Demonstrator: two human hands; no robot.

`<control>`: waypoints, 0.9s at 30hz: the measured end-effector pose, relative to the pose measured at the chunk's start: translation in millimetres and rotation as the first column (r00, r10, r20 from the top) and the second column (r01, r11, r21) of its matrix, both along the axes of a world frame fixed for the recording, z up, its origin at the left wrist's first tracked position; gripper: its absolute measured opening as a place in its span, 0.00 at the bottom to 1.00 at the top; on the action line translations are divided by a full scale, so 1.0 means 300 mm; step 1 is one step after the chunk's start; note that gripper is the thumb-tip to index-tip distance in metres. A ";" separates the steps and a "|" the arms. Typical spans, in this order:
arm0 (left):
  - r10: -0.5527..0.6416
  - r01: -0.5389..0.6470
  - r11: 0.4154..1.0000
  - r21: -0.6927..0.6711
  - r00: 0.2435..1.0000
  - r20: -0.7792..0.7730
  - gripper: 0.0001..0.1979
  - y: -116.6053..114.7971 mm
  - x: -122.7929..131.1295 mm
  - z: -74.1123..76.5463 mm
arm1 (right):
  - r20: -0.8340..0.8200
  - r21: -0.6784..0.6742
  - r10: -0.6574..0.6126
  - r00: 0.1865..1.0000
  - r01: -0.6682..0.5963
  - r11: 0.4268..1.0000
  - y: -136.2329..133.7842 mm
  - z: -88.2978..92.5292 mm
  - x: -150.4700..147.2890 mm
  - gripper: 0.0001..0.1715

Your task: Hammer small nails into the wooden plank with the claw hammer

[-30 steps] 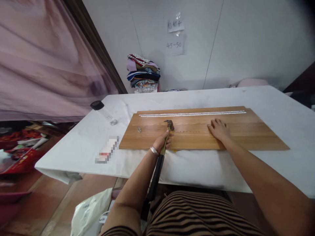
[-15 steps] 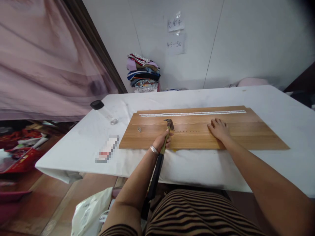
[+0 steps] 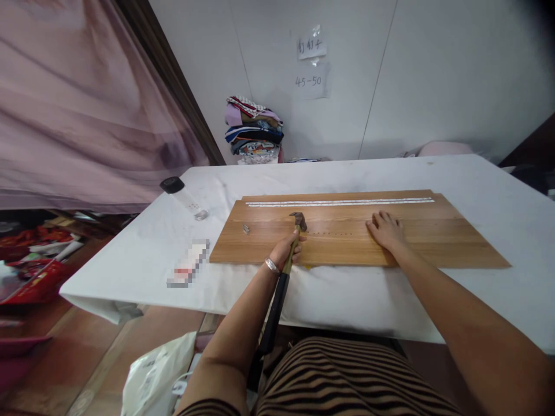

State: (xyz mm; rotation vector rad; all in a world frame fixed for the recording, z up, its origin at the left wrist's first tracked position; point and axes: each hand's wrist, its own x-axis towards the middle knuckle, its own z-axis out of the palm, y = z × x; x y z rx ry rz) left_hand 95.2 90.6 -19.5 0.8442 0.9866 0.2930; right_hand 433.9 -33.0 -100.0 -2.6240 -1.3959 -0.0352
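the hammer (image 3: 282, 283) runs through the curled fingers (image 3: 297, 251) of the left hand (image 3: 281, 251).

White-covered table (image 3: 347, 294): wooden board (image 3: 338, 248), black-capped clear bottle (image 3: 185, 200), pixelated item (image 3: 189, 263) on it

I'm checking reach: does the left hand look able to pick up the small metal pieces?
Probably not: the left hand is closed around the hammer, though the small metal pieces lie uncovered.

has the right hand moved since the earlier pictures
No, the right hand rests on the same spot of the wooden board, with no visible shift toward either end.
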 end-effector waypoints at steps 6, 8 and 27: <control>-0.013 0.014 1.000 -0.006 1.000 0.008 0.22 -0.003 0.002 0.004 | 0.000 -0.008 -0.018 1.000 0.018 1.000 0.000 0.006 -0.006 0.30; -0.011 0.011 1.000 -0.006 1.000 0.003 0.22 -0.002 0.004 0.005 | 0.007 -0.009 -0.014 1.000 0.014 1.000 -0.001 0.008 -0.009 0.30; -0.024 0.024 1.000 0.002 0.998 0.059 0.22 0.008 0.000 -0.018 | 0.015 -0.003 -0.003 1.000 0.003 1.000 0.000 0.008 -0.004 0.29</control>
